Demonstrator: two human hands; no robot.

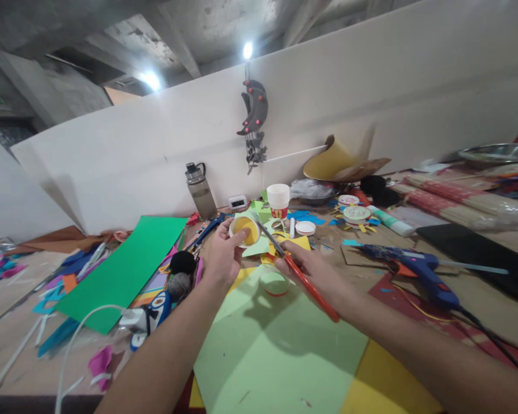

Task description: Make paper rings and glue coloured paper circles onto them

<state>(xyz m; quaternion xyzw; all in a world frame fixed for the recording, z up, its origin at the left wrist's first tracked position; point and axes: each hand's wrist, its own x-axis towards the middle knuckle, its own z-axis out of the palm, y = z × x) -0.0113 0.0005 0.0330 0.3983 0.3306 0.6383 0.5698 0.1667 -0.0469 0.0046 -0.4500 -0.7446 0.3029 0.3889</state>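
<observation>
My left hand [227, 253] grips a short white paper cup piece [233, 227], its thumb pressed on the yellow round [252, 229] inside. A light green paper piece [257, 244] sits right behind and below the cup piece. In my right hand [308, 264] are red-handled scissors [309, 283], their metal blades pointing up and left beside the cup piece and green paper. Whether the blades touch the paper I cannot tell. Below the hands, a small green-topped round piece [274, 283] rests on a large light green sheet [280, 356].
A stack of white paper cups [278, 195] stands behind the hands. On the right lie a blue glue gun [431, 276] with its cord and decorated round lids [356, 215]. To the left are a green sheet [125, 270], a power strip [155, 316] and a water bottle [201, 192].
</observation>
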